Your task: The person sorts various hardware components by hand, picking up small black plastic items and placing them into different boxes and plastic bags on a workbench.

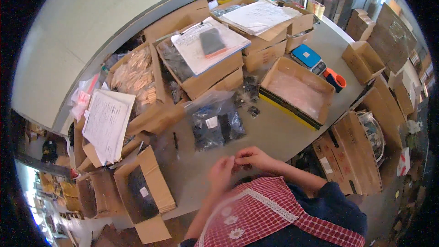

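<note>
Close to my body, at the near edge of the table, both hands meet with their fingertips nearly touching. My left hand point(221, 174) is slightly blurred, its fingers drawn together. My right hand point(254, 158) is closed in a pinch beside it. Anything between the fingers is too small or hidden to make out. Just beyond them lies a clear plastic bag point(211, 133) with dark contents and a white label point(211, 122). Small dark parts point(249, 92) in clear wrapping lie loose behind the bag.
An open carton tray point(297, 90) lined with plastic stands to the right, near a blue-topped scale point(307, 55) and an orange tape roll point(335, 80). Boxes bearing a clipboard point(185, 45) and papers point(258, 16) line the back. An open box point(141, 192) sits at left.
</note>
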`<state>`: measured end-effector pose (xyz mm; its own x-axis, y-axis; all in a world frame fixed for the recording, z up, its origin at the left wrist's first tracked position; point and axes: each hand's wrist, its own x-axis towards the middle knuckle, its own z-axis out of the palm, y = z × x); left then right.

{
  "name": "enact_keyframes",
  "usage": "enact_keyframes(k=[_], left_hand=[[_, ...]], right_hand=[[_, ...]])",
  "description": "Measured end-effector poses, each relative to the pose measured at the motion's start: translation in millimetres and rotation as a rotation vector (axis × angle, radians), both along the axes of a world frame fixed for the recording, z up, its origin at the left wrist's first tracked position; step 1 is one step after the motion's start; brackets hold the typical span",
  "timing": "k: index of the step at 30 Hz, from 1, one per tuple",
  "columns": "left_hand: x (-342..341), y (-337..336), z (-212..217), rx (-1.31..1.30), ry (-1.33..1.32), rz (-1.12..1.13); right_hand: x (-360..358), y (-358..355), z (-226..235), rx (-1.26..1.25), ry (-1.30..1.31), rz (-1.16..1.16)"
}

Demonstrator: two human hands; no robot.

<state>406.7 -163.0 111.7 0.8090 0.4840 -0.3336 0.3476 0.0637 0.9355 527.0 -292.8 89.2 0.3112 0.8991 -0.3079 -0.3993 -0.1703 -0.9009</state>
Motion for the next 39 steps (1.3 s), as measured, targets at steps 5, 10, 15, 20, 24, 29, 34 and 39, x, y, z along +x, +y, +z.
enact_keyframes(k=[5, 10, 15, 20, 24, 29, 34, 39], left_hand=[[-6.3, 8.1, -17.7, 0.440, 0.085, -0.056], [-8.1, 7.5, -27.6, 0.657, 0.136, -0.133], [-6.8, 6.9, -28.8, 0.539, 0.103, -0.133], [-0.2, 6.7, -11.6, 0.542, 0.268, -0.253], [-6.4, 14.0, -35.9, 0.396, 0.276, -0.286], [-13.3, 13.4, -46.4, 0.063, 0.153, -0.150], [-12.2, 16.7, -23.4, 0.127, 0.205, -0.103], [-14.4, 16.8, -43.4, 0.245, -0.057, 0.027]], right_hand=[[2.3, 2.6, 11.2, -0.032, -0.761, 0.083], [3.0, 3.8, 6.6, -0.101, -0.920, 0.171], [4.0, 4.6, 5.7, -0.092, -0.872, 0.183], [4.1, 4.4, 17.5, -0.212, -0.814, 0.177], [1.5, 4.7, 1.7, -0.145, -0.781, 0.139], [-4.4, 5.6, 0.1, -0.073, -0.620, 0.097], [-8.9, 9.5, -8.3, -0.082, -0.621, -0.043], [-13.2, 12.4, -11.4, 0.069, -0.897, -0.142]])
